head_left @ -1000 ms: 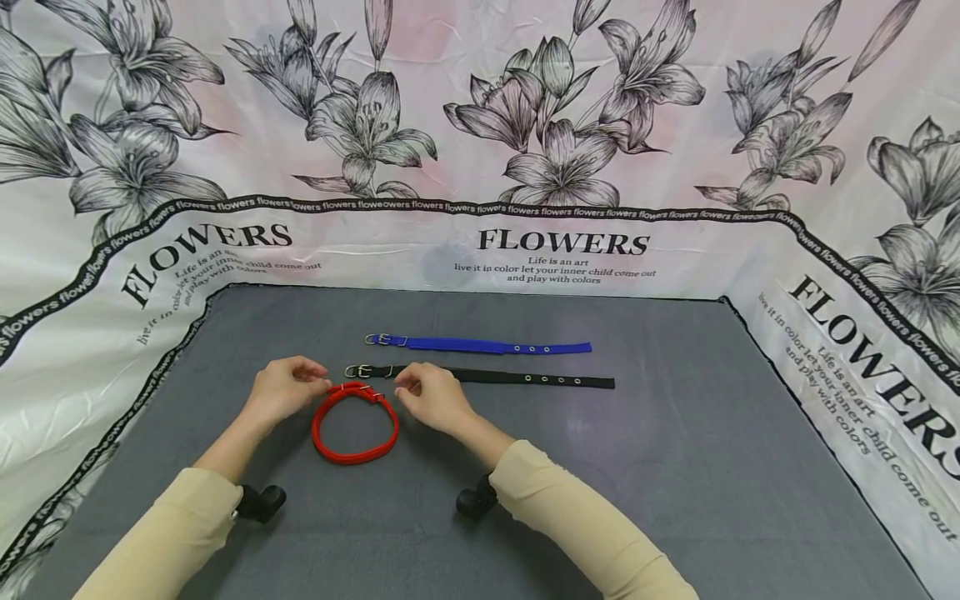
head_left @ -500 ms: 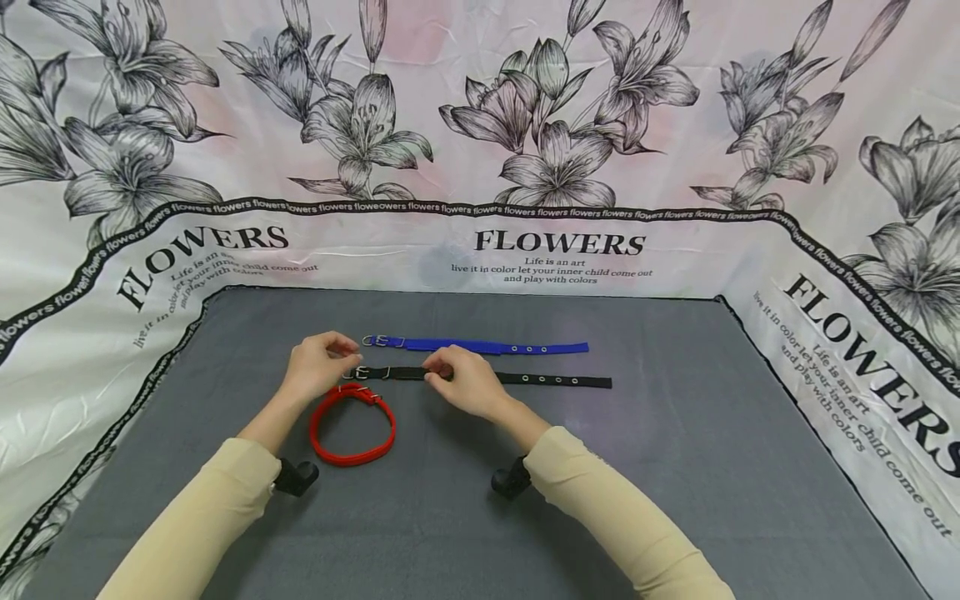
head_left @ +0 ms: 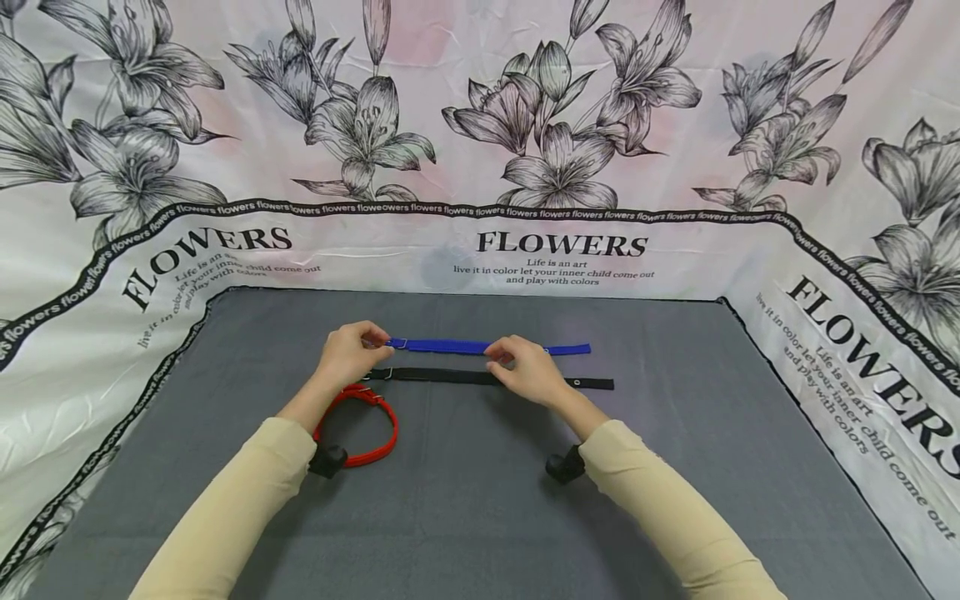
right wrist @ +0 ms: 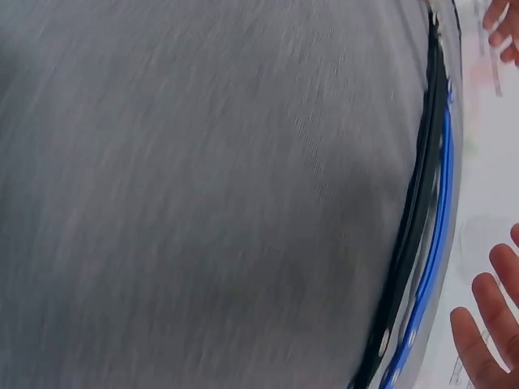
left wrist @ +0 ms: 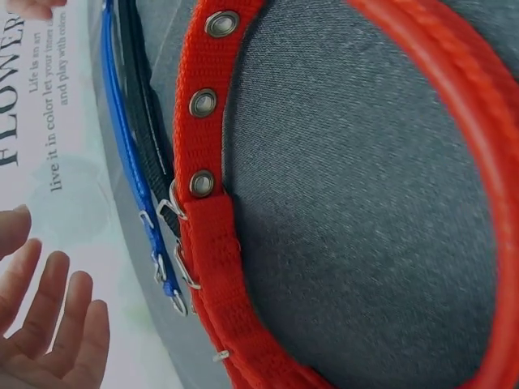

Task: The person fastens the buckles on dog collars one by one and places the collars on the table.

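Note:
A blue collar point(head_left: 442, 346) lies stretched flat, with a black collar point(head_left: 435, 376) parallel on its near side. My left hand point(head_left: 347, 360) is over the buckle ends of both, covering part of the blue buckle. In the left wrist view its fingers point(left wrist: 50, 304) are loosely spread, apart from the collars. My right hand point(head_left: 528, 373) hovers over the eyelet halves of both straps, hiding some eyelets. Its fingers point(right wrist: 491, 312) look relaxed in the right wrist view, with nothing between them. A red collar point(head_left: 389, 421), fastened into a loop, lies below my left hand, partly behind the wrist.
Grey cloth point(head_left: 465, 500) covers the table. A white curtain with printed flowers point(head_left: 558, 167) rises along its back and sides. Small black wrist cameras hang under the left wrist point(head_left: 327, 460) and right wrist point(head_left: 566, 465).
Both hands have moved away from the red loop, forward and to the right, passing over the black collar toward the blue one. The three collars have stayed in place.

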Available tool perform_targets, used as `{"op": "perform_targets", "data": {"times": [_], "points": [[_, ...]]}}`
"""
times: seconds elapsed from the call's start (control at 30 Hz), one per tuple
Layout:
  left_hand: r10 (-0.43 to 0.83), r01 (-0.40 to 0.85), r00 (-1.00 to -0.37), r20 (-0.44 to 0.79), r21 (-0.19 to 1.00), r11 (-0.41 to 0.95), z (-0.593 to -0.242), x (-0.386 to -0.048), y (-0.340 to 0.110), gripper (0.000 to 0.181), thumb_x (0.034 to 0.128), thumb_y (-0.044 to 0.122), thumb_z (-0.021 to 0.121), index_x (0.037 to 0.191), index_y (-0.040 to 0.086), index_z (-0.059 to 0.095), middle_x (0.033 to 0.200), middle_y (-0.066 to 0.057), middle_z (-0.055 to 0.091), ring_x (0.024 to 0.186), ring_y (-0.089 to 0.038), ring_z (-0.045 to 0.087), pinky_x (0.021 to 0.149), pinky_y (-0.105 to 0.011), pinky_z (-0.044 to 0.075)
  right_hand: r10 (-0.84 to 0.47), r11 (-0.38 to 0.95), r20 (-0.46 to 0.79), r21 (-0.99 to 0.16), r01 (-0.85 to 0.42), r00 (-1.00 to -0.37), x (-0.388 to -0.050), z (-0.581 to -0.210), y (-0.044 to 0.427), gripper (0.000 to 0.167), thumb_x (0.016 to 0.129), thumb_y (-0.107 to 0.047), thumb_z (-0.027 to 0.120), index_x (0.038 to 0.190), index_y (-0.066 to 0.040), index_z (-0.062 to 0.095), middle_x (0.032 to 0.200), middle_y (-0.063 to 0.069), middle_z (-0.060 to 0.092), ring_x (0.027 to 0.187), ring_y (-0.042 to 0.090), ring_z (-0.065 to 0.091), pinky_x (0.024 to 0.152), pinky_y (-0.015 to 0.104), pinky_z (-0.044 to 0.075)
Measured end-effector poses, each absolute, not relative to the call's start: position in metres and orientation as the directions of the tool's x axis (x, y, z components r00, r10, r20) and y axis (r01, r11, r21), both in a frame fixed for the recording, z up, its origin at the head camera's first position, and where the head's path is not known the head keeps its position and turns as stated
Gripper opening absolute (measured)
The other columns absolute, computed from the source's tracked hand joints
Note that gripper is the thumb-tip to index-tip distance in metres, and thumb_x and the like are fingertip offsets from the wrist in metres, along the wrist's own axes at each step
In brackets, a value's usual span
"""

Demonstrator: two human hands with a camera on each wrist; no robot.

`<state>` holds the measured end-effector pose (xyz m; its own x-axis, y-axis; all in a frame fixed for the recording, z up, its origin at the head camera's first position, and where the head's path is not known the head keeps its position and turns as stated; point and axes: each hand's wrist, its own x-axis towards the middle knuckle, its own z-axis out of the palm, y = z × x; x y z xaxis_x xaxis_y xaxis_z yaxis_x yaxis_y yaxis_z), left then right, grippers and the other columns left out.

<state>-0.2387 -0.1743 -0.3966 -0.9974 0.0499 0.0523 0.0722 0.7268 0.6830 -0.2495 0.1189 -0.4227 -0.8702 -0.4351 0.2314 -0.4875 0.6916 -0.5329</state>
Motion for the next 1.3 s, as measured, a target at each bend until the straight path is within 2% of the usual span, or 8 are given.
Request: {"op": "perform_targets", "data": {"times": [0.37,0.6,0.87,1.3], "points": [[0.114,0.092,-0.994,0.005,0.621,0.778,-0.397,-0.244,-0.166,0.032,0.0834,0.022,0.067,0.109,0.004,0.064,0.109,-0.014,0.064,0.099,-0.03,0.059,0.084,-0.044,0.045,-0.418,0.745,0.192,-0.487,-0.455,-0.888,-0.255,-0.423,0.175,0.028,0.087,-0.021,0.064,0.11,-0.006,0.064,0.104,0.006,0.062,0.094,0.025,0.06,0.08,0.04,0.049],[0.138,0.079,-0.988,-0.076,0.516,0.853,-0.403,-0.25,-0.167,0.034,0.0819,0.025,0.069,0.11,0.007,0.063,0.113,-0.014,0.062,0.104,-0.031,0.056,0.087,-0.045,0.044,-0.404,0.796,0.167,-0.421,-0.435,-0.899,-0.255,-0.43,0.202,0.03,0.085,-0.023,0.065,0.11,-0.006,0.063,0.102,0.008,0.062,0.093,0.025,0.06,0.08,0.042,0.048],[0.146,0.068,-0.979,-0.145,0.439,0.896,-0.405,-0.251,-0.165,0.038,0.0789,0.024,0.072,0.11,0.006,0.062,0.112,-0.014,0.062,0.101,-0.03,0.057,0.084,-0.045,0.045,-0.41,0.821,0.154,-0.366,-0.437,-0.899,-0.253,-0.437,0.225,0.032,0.083,-0.023,0.068,0.111,-0.008,0.064,0.102,0.009,0.062,0.094,0.025,0.06,0.078,0.042,0.048],[0.154,0.073,-0.967,-0.201,0.363,0.929,-0.413,-0.253,-0.167,0.036,0.0759,0.023,0.075,0.106,0.006,0.065,0.108,-0.011,0.063,0.098,-0.029,0.058,0.08,-0.043,0.047,-0.447,0.843,0.108,-0.282,-0.458,-0.888,-0.253,-0.44,0.24,0.031,0.077,-0.02,0.072,0.104,-0.007,0.065,0.092,0.009,0.06,0.085,0.025,0.057,0.076,0.043,0.045]]}}
